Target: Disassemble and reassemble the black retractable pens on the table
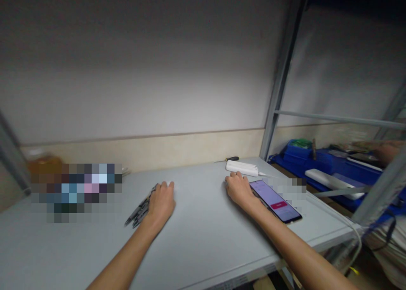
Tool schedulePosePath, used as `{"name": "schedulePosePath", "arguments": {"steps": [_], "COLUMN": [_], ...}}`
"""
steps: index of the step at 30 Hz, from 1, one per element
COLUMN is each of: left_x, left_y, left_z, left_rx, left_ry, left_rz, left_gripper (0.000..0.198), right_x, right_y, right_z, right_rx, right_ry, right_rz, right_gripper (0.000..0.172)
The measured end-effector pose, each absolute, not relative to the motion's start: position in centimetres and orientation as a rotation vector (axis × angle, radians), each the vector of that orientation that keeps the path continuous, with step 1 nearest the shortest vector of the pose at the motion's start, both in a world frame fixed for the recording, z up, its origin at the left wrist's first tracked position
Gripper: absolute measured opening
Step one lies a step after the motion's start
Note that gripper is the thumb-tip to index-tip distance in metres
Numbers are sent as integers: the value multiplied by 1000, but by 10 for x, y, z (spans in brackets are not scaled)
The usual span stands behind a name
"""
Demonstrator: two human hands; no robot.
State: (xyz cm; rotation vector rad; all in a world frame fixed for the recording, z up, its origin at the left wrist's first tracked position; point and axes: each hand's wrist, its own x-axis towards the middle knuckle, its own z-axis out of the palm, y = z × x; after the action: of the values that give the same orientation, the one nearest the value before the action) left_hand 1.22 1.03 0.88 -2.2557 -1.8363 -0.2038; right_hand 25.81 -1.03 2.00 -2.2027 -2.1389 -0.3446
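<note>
My left hand [161, 200] rests palm-down on the grey table, its fingers curled over the side of a small bunch of black-and-clear pens [139, 211]. The pens lie slanted on the tabletop, and the hand hides part of them. To the right, my right hand [237, 187] is also low on the table with its fingers bent down; what lies under them is hidden. Just right of that wrist is a smartphone [276, 201], its screen lit with a red button. Something dark and narrow shows between the phone and my forearm, too covered to name.
Behind my right hand lie a white oblong device [242, 168] and a screwdriver [233, 158]. A pixelated patch covers items at the left, beside a blurred amber container [44, 165]. Metal posts [281, 78] frame the table [196, 247]. Blue trays [298, 150] stand on the neighbouring bench, near another person's hand.
</note>
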Motion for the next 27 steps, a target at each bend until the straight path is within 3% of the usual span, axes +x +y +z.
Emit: {"name": "schedulePosePath", "arguments": {"steps": [27], "left_x": [15], "left_y": [11], "left_z": [11], "left_rx": [-2329], "left_ry": [-1911], "left_rz": [-218], "left_gripper": [36], "right_x": [262], "right_y": [-19], "right_z": [30], "right_rx": [-2216], "right_ry": [-2250], "right_rz": [-238], "right_gripper": [37]}}
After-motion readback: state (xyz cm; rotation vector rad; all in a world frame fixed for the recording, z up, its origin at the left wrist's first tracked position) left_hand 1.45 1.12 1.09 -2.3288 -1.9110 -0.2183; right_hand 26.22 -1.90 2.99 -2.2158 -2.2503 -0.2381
